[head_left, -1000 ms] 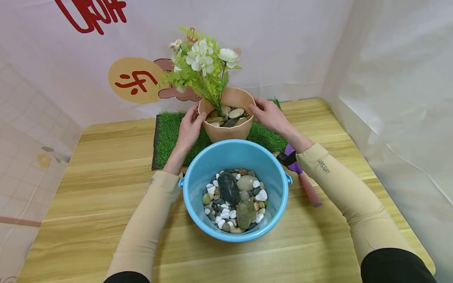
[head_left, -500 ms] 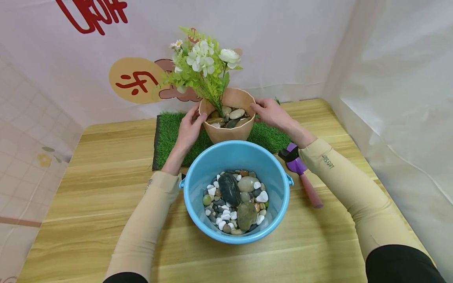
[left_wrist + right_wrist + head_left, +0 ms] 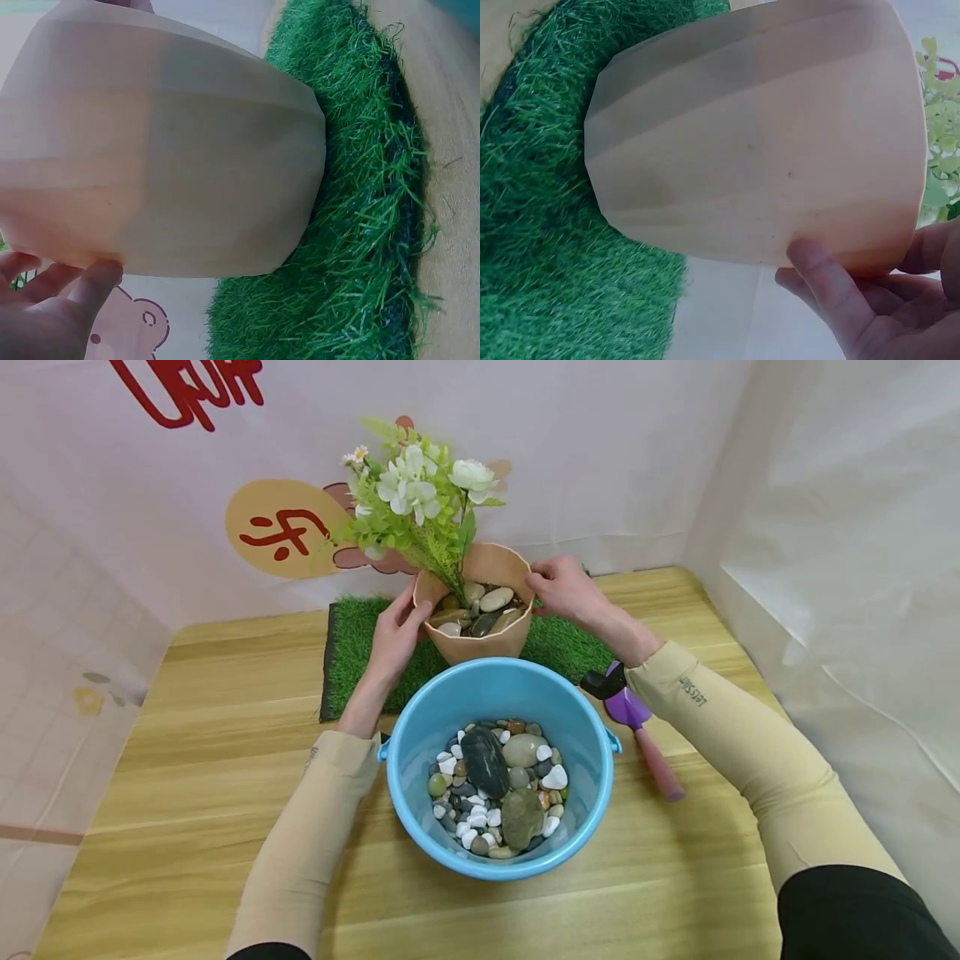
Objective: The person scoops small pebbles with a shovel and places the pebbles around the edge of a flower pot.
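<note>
A peach faceted flowerpot (image 3: 480, 650) stands on a strip of artificial grass (image 3: 352, 647) at the back of the table. Smooth stones lie inside it, and white artificial flowers (image 3: 408, 485) with light green foliage rise from its left part. My left hand (image 3: 396, 639) grips the left rim, thumb near the front. On the opposite side my right hand (image 3: 573, 592) pinches the rim. In the left wrist view, fingertips of the left hand (image 3: 56, 311) press the pot wall (image 3: 172, 150). The right wrist view has the right hand (image 3: 877, 307) holding the pot's edge.
Directly before the pot, between my forearms, stands a blue bucket (image 3: 495, 689) with pebbles and several larger stones. A purple trowel (image 3: 633, 712) with a pink handle lies to its right, partly under my right wrist. White printed sheeting (image 3: 615, 460) borders the table.
The pot and its flowers have shifted slightly left, the flowers most. My right hand has moved a little left with the rim, and both hands keep hold of the pot.
</note>
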`<action>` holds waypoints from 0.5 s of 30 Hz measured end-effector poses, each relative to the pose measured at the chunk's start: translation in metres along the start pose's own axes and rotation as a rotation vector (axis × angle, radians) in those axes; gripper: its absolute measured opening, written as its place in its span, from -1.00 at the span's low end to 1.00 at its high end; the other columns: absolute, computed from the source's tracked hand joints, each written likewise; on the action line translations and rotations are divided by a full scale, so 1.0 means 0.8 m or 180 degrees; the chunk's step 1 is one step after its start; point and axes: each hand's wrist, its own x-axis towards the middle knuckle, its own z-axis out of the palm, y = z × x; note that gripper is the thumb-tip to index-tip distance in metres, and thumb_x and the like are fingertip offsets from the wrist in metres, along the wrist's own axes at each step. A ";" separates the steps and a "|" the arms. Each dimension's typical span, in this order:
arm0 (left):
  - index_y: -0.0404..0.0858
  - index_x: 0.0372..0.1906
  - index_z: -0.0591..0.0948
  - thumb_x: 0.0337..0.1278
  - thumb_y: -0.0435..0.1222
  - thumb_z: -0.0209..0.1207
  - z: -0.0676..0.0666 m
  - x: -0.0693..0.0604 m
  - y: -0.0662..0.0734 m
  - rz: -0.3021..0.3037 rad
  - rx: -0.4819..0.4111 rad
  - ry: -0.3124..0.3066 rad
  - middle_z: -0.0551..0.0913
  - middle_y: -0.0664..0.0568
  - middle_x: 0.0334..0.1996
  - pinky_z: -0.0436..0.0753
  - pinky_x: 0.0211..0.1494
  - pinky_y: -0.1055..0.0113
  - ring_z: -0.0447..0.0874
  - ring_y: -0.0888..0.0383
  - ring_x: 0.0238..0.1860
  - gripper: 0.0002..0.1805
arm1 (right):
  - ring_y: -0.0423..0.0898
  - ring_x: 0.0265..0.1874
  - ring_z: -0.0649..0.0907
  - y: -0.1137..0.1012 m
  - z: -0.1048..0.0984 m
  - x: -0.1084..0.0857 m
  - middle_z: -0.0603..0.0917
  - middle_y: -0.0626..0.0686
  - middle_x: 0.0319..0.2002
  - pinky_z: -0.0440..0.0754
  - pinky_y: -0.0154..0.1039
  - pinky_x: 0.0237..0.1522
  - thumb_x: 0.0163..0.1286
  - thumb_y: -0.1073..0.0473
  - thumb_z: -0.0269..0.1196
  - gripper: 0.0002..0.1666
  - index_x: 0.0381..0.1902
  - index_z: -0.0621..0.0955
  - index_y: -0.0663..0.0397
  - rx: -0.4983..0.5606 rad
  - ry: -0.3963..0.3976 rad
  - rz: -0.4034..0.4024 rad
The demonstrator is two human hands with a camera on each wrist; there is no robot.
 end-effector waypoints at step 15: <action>0.09 0.67 0.20 0.60 -0.23 -0.04 -0.063 -0.008 0.042 0.0160 -0.0011 0.0189 0.34 -0.05 0.63 0.54 0.15 0.38 0.52 0.06 0.30 -0.35 | 0.14 0.32 0.65 -0.052 0.026 0.028 0.61 0.36 0.28 0.80 -0.17 0.18 0.67 0.23 -0.15 -0.47 0.39 0.54 0.33 0.0562 -0.0421 0.0018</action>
